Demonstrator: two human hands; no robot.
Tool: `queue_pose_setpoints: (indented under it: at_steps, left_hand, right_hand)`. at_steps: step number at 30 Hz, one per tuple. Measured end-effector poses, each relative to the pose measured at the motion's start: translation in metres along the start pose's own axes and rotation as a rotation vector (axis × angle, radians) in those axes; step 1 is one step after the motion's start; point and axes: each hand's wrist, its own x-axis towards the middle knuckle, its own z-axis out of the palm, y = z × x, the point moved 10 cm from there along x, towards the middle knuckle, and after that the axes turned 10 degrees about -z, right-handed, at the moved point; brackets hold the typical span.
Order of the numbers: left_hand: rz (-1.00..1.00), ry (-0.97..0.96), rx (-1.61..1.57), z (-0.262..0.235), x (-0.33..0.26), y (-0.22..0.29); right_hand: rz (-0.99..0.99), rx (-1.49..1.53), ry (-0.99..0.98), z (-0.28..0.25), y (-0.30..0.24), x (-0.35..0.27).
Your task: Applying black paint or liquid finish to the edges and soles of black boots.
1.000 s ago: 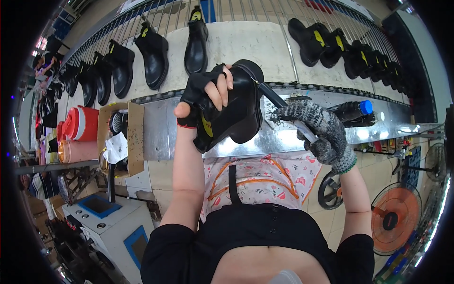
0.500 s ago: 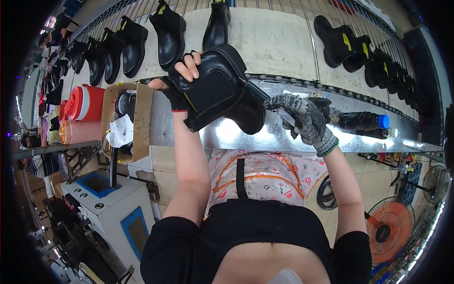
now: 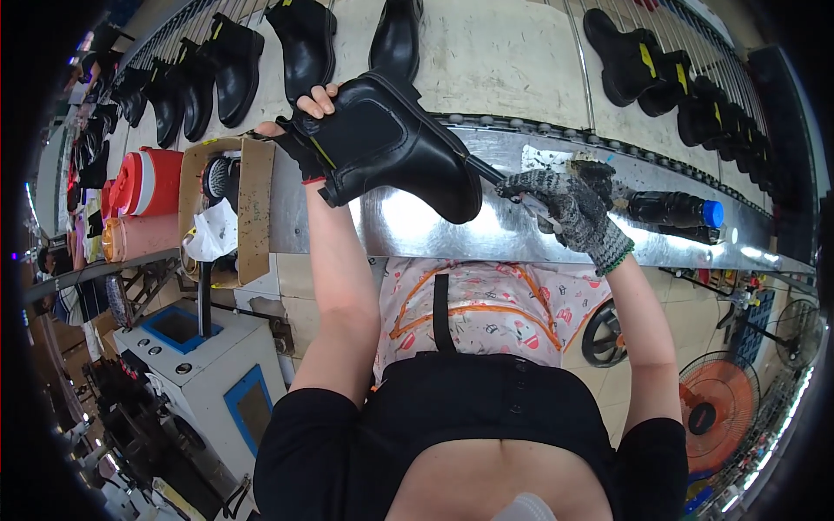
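A black ankle boot (image 3: 369,143) with a smooth upper and elastic side panel is tilted in front of me, toe pointing down and to the right. My left hand (image 3: 306,154), in a black fingerless glove, grips it by the shaft, fingers closed round it. My right hand (image 3: 569,213) wears a grey knitted glove and is closed on a slim dark tool (image 3: 486,170), whose exact kind I cannot make out. The tool's far end meets the boot's sole edge near the toe. Something pale also shows between the right fingers.
A metal ledge (image 3: 339,234) runs before me, with a dark blue-capped bottle (image 3: 669,208) at right. A cardboard box (image 3: 254,208) and red jug (image 3: 156,178) stand left. Behind the chain, black boots (image 3: 234,74) line the pale conveyor (image 3: 495,61). A fan (image 3: 717,412) stands lower right.
The boot has turned slightly in my left hand's grip and shifted a little left. My right hand has moved slightly right with the tool. The whole view has also shifted a bit.
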Motion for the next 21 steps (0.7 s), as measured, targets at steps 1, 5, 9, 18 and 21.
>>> queue_pose_setpoints:
  at_steps: [1, 5, 9, 18, 21]
  left_hand:
    - [0.01, 0.019, 0.014, -0.005, -0.002, 0.002]
    - [-0.006, 0.087, -0.031, -0.022, -0.008, -0.001]
    - [-0.023, 0.186, -0.046, -0.034, -0.008, -0.005]
    - [-0.079, 0.442, 0.006, -0.07, -0.012, -0.005]
    - [-0.085, 0.431, 0.111, -0.078, -0.012, 0.007]
  right_hand:
    - [0.006, -0.005, -0.007, 0.001, -0.003, -0.002]
    - [0.063, -0.007, 0.002, 0.004, 0.0, -0.011]
    - [0.037, -0.012, 0.044, 0.004, 0.004, -0.02]
    - [0.106, -0.014, 0.133, 0.009, 0.026, -0.044]
    - [0.198, 0.009, 0.148, 0.015, 0.036, -0.052]
